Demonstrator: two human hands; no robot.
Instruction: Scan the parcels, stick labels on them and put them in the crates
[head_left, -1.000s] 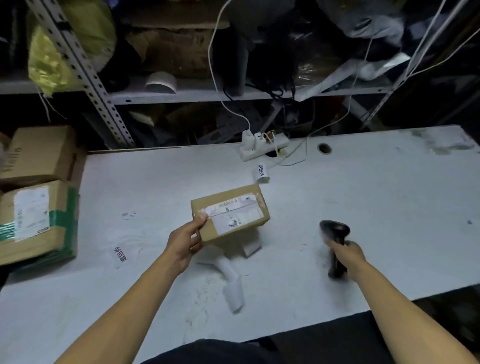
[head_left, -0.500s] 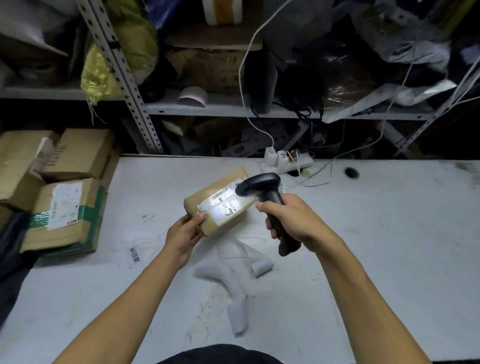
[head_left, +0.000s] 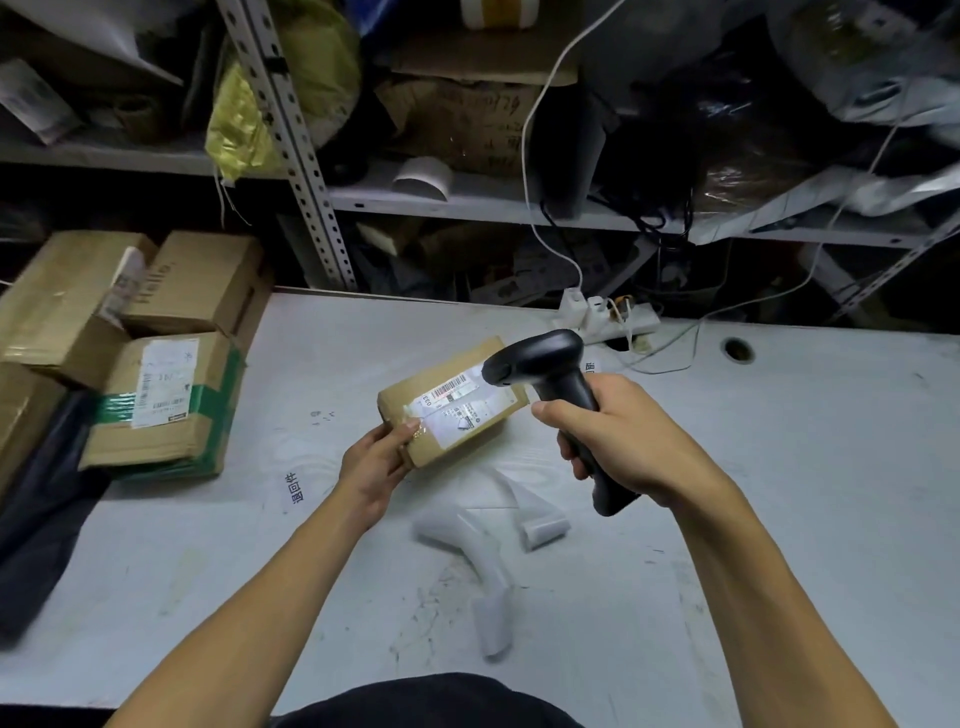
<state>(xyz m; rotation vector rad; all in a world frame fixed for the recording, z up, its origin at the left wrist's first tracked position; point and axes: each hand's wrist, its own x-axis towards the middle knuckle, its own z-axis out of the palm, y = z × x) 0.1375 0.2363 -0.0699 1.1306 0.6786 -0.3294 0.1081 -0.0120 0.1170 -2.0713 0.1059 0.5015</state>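
two hands (head_left: 618, 436) working | left hand (head_left: 375, 462) gripping parcel (head_left: 451, 402) tilted above counter (head_left: 779, 467) | right hand clutching scanner (head_left: 556, 400) | advice: keeping barcode label (head_left: 462, 410) flat, unshadowed, beam squarely crossing bars

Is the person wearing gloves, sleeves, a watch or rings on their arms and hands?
No. The left hand and the right hand are bare, with no gloves, rings or watch showing. Both forearms are uncovered right down to the frame's bottom edge, so no sleeves appear. Fingernails look short and plain.
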